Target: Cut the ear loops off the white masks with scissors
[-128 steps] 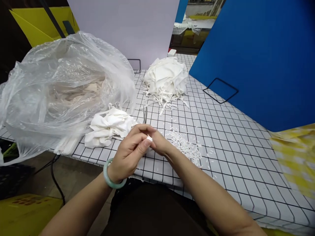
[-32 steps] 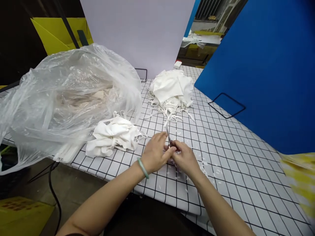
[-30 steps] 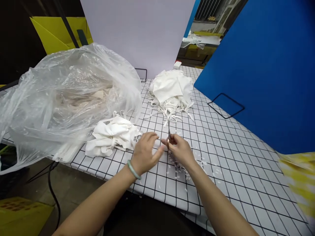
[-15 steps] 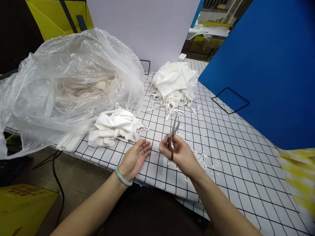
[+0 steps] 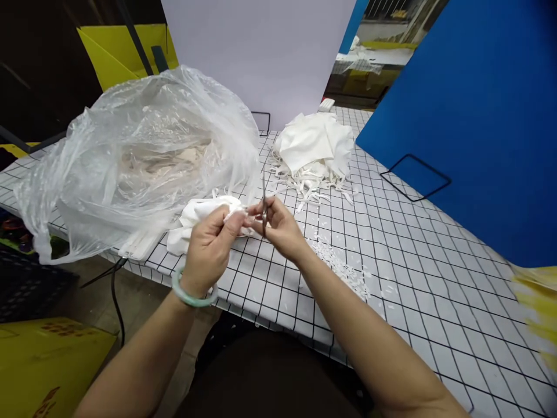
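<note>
My left hand [image 5: 212,244], with a pale green bangle [image 5: 191,298] at its wrist, is closed on a piece of white cloth at the near pile of white cloth pieces [image 5: 180,239]. My right hand [image 5: 281,227] holds a pair of scissors [image 5: 264,206], blades pointing up and away. Its fingertips meet the left hand's at the cloth's edge; what exactly they pinch is too small to make out. Farther back lies a larger heap of white cloth pieces with narrow straps [image 5: 311,145].
A big clear plastic bag [image 5: 143,133] with beige contents fills the table's left side. Small white clippings [image 5: 343,270] are scattered on the checked tablecloth [image 5: 413,302]. A blue panel [image 5: 470,128] stands at right, a pale panel [image 5: 261,58] behind. A yellow box [image 5: 47,360] is below left.
My left hand has moved from open over the table to gripping white cloth at the near pile. My right hand has come left with the scissors to meet it. The view has shifted slightly.
</note>
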The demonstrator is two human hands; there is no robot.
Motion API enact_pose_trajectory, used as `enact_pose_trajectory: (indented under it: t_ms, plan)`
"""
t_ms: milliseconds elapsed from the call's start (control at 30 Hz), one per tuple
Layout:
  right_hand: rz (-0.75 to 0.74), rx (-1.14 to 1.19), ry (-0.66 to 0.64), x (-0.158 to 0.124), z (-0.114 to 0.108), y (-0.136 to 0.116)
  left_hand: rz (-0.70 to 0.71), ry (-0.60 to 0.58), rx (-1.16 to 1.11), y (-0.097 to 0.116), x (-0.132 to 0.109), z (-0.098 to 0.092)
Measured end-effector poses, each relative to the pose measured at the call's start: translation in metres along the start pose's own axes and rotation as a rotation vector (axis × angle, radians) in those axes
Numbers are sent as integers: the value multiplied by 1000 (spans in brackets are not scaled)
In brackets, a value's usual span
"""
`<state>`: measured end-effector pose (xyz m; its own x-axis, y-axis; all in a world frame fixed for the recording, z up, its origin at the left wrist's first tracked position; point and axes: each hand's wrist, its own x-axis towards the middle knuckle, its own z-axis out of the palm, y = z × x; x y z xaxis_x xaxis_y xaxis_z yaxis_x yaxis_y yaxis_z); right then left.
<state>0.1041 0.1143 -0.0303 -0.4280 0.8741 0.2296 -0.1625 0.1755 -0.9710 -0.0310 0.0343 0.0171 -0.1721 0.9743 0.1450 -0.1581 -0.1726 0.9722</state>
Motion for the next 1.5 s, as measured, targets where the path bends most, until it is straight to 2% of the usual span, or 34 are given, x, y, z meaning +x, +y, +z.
enact_pose_trajectory:
  t_ms: [67, 133, 233, 300, 400, 467, 567, 633, 700, 767, 867, 1000, 1100, 1167, 1333, 1500]
  plan:
    - [-65, 87, -18, -1, -3, -13, 34, -256, 106, 21, -6, 4]
    - [-57, 91, -67, -7, -9, -18, -64, -389, 128, 24, -14, 9]
    - [94, 87, -63, -21, -20, -8, -218, -373, 110, 3, -27, 11]
    - [157, 108, 58, -29, -28, 0, -331, -333, 49, -13, -35, 8]
    - [142, 108, 225, -39, -37, 5, -440, -290, -24, -22, -41, 3]
    - [139, 77, 262, -44, -39, 4, -360, -288, 63, -19, -42, 2]
    - [173, 37, 274, -57, -31, 6, 20, -239, 329, -9, -38, 5]
    - [210, 43, 266, -71, -20, 11, 212, -191, 389, -6, -35, 9]
    - [249, 84, 237, -87, -8, 14, 190, -211, 261, -10, -33, 13]
    - [268, 95, 211, -102, -1, 13, 38, -258, 80, -17, -34, 16]
    - [247, -134, 193, -120, -8, 0, -112, -284, -4, -30, -38, 20]
    - [169, -566, 145, -138, -31, -25, -21, -314, 124, -40, -44, 25]
    - [137, -716, 112, -149, -39, -36, 101, -359, 181, -45, -45, 29]
    - [137, -747, 108, -153, -40, -39, 133, -392, 176, -49, -46, 30]
    - [125, -742, 113, -157, -38, -41, 85, -461, 154, -57, -48, 31]
    - [107, -761, 108, -157, -41, -42, 111, -455, 160, -58, -49, 32]
